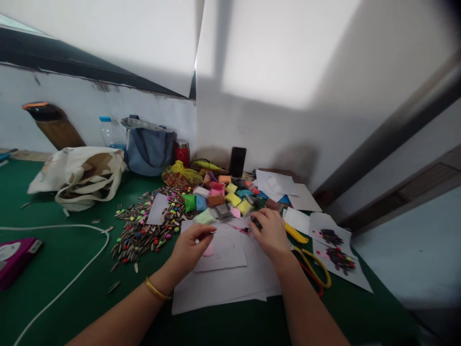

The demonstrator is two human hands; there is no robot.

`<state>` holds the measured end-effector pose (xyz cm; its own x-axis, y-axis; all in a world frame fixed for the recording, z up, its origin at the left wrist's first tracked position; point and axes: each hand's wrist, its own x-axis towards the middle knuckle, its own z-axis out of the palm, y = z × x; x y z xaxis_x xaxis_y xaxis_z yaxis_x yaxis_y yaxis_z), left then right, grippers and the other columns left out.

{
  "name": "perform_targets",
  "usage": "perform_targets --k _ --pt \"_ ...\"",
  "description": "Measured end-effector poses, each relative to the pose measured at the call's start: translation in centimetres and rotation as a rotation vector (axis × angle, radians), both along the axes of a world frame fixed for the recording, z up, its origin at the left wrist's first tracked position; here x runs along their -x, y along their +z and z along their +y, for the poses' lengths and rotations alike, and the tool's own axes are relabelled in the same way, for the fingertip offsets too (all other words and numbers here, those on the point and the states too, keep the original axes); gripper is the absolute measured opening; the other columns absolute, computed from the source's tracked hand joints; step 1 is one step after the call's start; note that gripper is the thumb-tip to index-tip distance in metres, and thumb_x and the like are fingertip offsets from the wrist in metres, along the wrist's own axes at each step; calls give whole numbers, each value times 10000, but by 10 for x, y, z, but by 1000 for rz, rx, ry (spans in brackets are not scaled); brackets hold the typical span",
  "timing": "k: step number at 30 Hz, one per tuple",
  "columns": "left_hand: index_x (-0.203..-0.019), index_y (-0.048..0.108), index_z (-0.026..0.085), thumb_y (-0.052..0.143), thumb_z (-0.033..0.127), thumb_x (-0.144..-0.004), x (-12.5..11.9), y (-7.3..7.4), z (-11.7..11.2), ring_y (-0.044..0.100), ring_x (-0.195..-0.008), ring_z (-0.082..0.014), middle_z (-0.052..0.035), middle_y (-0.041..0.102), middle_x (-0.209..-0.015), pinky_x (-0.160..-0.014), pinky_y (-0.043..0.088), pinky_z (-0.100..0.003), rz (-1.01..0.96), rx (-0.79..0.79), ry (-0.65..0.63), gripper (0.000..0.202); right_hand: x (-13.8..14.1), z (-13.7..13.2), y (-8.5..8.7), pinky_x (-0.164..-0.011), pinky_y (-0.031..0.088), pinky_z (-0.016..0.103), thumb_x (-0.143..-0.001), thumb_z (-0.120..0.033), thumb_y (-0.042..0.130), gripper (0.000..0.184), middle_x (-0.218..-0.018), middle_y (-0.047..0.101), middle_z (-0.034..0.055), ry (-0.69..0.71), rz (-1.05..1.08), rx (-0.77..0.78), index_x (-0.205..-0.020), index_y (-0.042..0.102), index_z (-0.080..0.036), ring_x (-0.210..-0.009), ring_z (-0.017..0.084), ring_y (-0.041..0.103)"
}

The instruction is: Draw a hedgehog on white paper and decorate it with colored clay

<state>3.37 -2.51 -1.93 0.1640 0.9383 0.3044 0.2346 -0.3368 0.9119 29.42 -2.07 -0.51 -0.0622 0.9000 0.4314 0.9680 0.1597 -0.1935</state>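
My left hand [190, 246] is pinched above a small sheet of drawing paper [230, 259], with a tiny pale speck at its fingertips too small to name. My right hand [269, 230] is closed, its fingers curled around a small dark lump [256, 222], over the sheet's upper right. Faint pencil lines run across that sheet, and a flat pink disc [208, 251] lies on it near my left thumb. Beneath it are larger white sheets [212, 293]. A thin pink tool [240, 229] lies between the hands. Colourful clay packets [216, 200] are heaped just beyond.
Sunflower seeds with coloured balls [144, 235] spread to the left. Yellow-and-red-handled scissors [326, 276] and a yellow cutter [296, 234] lie right, near decorated sheets [355, 278]. Bags [149, 149], a red flask [182, 154] and a phone [237, 161] stand behind. A white cable [82, 262] curves left.
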Motion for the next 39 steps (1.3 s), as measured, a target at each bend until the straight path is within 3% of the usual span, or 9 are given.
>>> perform_targets --k 4,7,10,13,17,23,29,32,39 --pt "-919 728 201 652 289 -792 2 0 0 652 -774 -171 -31 706 -838 -716 522 -287 -7 20 25 172 4 -8 -5 -815 309 372 -817 -300 721 93 -977 628 38 153 -88 136 -905 717 -272 -969 239 513" --pt "-860 732 203 651 308 -798 4 3 1 651 -799 -188 -34 712 -836 -728 511 -300 50 12 14 146 4 -9 -9 -791 300 378 -826 -234 714 55 -942 636 51 114 -147 125 -874 723 -260 -949 246 510" --pt "-789 694 193 626 343 -813 5 5 1 613 -704 -174 -15 669 -729 -647 485 -277 52 59 13 166 8 -10 -8 -798 304 390 -837 -302 716 92 -950 639 61 82 -109 75 -918 726 -258 -962 262 506" --pt "-695 616 187 556 399 -851 4 7 0 554 -626 -155 5 591 -639 -596 443 -261 45 97 -1 270 23 -16 -1 -834 313 401 -866 -310 685 136 -999 644 62 138 14 22 -988 714 -257 -980 259 517" --pt "-604 518 190 499 465 -882 1 7 -2 473 -580 -138 24 495 -585 -563 381 -251 59 65 -22 391 58 -30 8 -848 347 379 -894 -293 654 168 -992 655 51 406 246 14 -1052 686 -249 -971 233 543" --pt "-673 594 171 662 481 -792 -1 10 -7 491 -615 -137 24 534 -624 -585 396 -248 -95 196 -123 340 91 -39 5 -846 414 366 -908 -209 618 71 -877 673 26 524 575 10 -937 681 -228 -869 197 577" --pt "-662 567 166 764 479 -699 0 8 -8 472 -597 -118 32 534 -622 -554 385 -228 -284 342 -165 372 89 -41 -2 -808 495 324 -888 -165 595 189 -930 628 44 607 822 74 -1009 712 -251 -899 184 599" --pt "-638 560 163 774 466 -693 0 8 -8 463 -590 -113 36 522 -600 -549 375 -221 -251 347 -206 375 86 -41 -2 -779 508 313 -889 -187 595 161 -895 608 40 630 857 127 -970 722 -246 -860 176 604" --pt "-754 679 165 685 436 -762 -4 9 -9 541 -659 -150 -4 620 -676 -639 440 -262 -92 325 -250 271 79 -36 -5 -779 497 323 -877 -178 595 147 -864 643 37 590 852 59 -970 697 -228 -838 179 598"
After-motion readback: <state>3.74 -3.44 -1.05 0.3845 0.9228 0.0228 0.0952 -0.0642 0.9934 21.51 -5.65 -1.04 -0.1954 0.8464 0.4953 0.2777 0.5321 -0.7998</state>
